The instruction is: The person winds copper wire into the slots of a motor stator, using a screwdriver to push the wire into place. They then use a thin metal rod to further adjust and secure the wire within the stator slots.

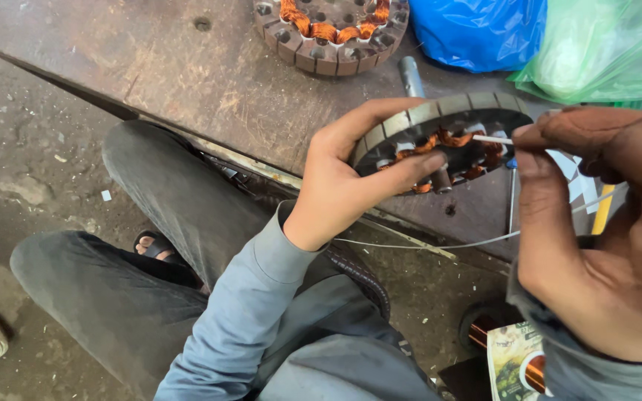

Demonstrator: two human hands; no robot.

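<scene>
The left hand (336, 186) fingers clamp the partly copper-wound stator ring (440, 137) above the bench (187, 67), while the right hand (603, 223) fingers pinch a white sleeve (493, 139) at its still-unfinished slots.

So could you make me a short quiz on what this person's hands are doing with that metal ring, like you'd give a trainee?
1. True or false: the left hand grips the grey slotted metal ring wound with copper wire.
2. What does the right hand pinch at the ring's edge?
A. a thin white strip
B. a screwdriver
C. a blue bag
3. Fill in: a second copper-wound metal ring lies on the worn brown ____.

Key: 1 true; 2 A; 3 board.
</scene>
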